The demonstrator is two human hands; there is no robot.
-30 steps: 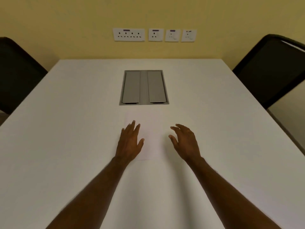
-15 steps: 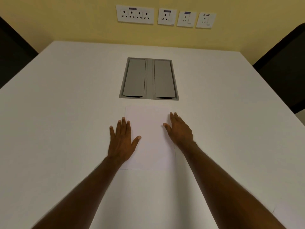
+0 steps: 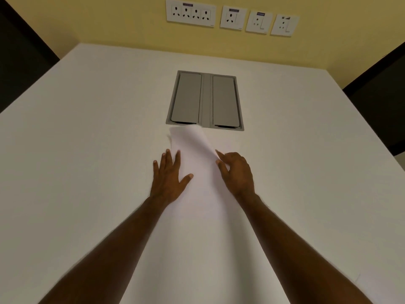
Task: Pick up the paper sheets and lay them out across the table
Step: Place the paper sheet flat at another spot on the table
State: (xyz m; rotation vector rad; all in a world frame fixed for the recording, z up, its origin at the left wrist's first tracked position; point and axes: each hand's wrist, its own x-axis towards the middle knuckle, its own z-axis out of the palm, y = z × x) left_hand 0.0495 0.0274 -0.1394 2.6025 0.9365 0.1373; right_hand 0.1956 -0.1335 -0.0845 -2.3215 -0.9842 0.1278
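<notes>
White paper sheets (image 3: 197,172) lie in the middle of the white table (image 3: 87,150), just in front of the grey cable hatch. My left hand (image 3: 169,177) rests flat with spread fingers on the left edge of the sheets. My right hand (image 3: 236,172) pinches the right edge of the top sheet (image 3: 190,141), which curls up off the table toward the left. How many sheets lie underneath cannot be told.
A grey two-flap cable hatch (image 3: 205,100) is set into the table beyond the paper. Dark chairs stand at the left (image 3: 19,58) and right (image 3: 381,95) sides. Wall sockets (image 3: 232,17) line the yellow wall behind.
Both hands came down onto the paper. The right hand has since gripped the right edge of the top sheet and lifted it, so it curls upward; the head has moved closer.
</notes>
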